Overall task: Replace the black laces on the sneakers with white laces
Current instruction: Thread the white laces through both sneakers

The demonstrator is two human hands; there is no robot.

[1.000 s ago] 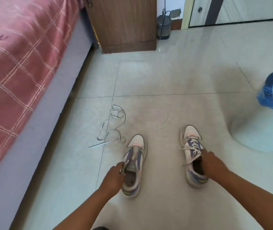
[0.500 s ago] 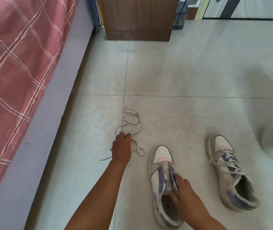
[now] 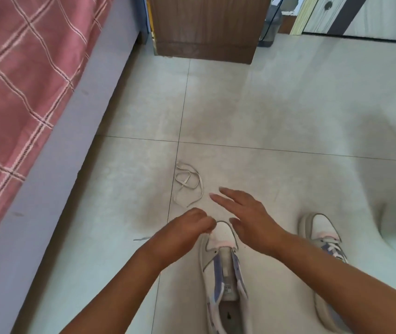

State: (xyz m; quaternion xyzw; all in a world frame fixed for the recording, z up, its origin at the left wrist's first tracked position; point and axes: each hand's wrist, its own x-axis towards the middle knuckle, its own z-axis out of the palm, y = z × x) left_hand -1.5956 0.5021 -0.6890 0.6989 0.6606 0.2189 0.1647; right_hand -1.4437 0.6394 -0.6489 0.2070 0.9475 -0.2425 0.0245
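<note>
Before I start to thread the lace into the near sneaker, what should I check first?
1. Near sneaker has empty eyelets: ok.
2. Loose lace is free of knots: cannot tell; it lies in loops on the floor.
3. Left hand has a grip on the lace: cannot tell; its fingers curl where the lace runs.
4. Right hand is free: ok, fingers straight, holding nothing.
5. Other sneaker is laced in white: ok.

The left hand [image 3: 185, 231] pinched a white lace [image 3: 188, 183] beside the unlaced sneaker [image 3: 223, 266]; the right hand [image 3: 247, 218] hovered flat, fingers spread, with the laced sneaker [image 3: 322, 239] right
</note>
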